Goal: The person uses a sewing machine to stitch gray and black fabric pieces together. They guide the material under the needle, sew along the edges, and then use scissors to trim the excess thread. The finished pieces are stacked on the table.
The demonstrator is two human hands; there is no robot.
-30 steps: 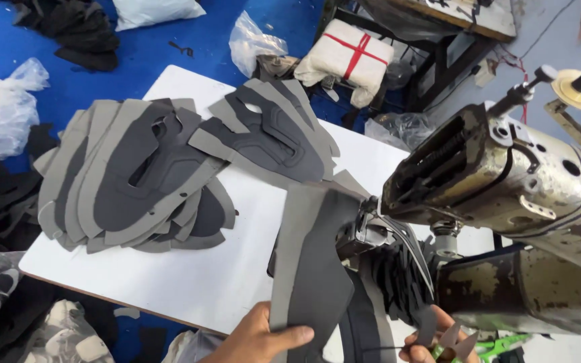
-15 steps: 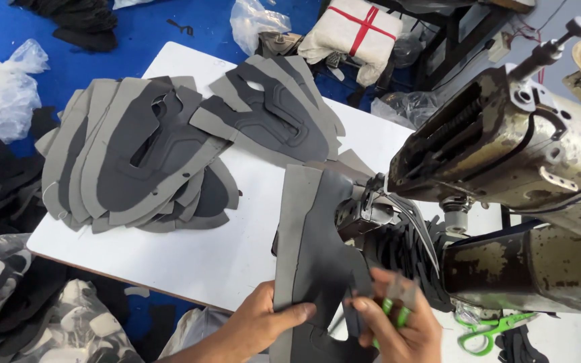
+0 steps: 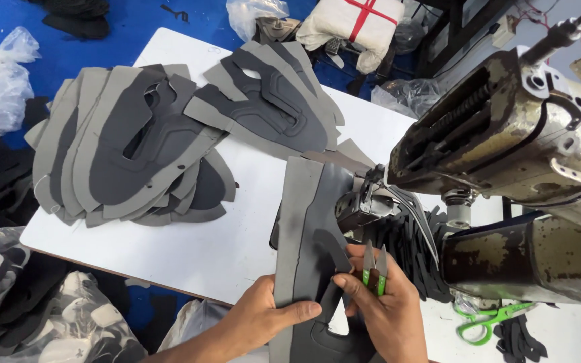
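Sewing machine: A big, worn metal sewing machine (image 3: 506, 134) stood on the right side, with rusty brown spots on it.
Table: A white table (image 3: 203, 249) sat under everything, on a blue floor.
Big pile: A pile of grey shoe pieces (image 3: 129, 154) lay on the left part of the table, spread out like a fan.
Small pile: A second pile of grey pieces (image 3: 270, 101) lay near the far edge, just beside the big pile.
Held piece: A long grey piece (image 3: 307, 235) ran from the machine's sewing spot down to both hands, near the front edge of the table.
Left hand: The left hand (image 3: 263, 316) held the grey piece from the left, fingers curled and the thumb pressed flat on top.
Right hand: The right hand (image 3: 384, 309) touched the grey piece with its fingertips and was closed around little green snips.
Snips: The green snips (image 3: 374, 265) pointed up, blades close together.
Scissors: Green scissors (image 3: 489, 319) lay on the table under the machine, well apart from the hands.
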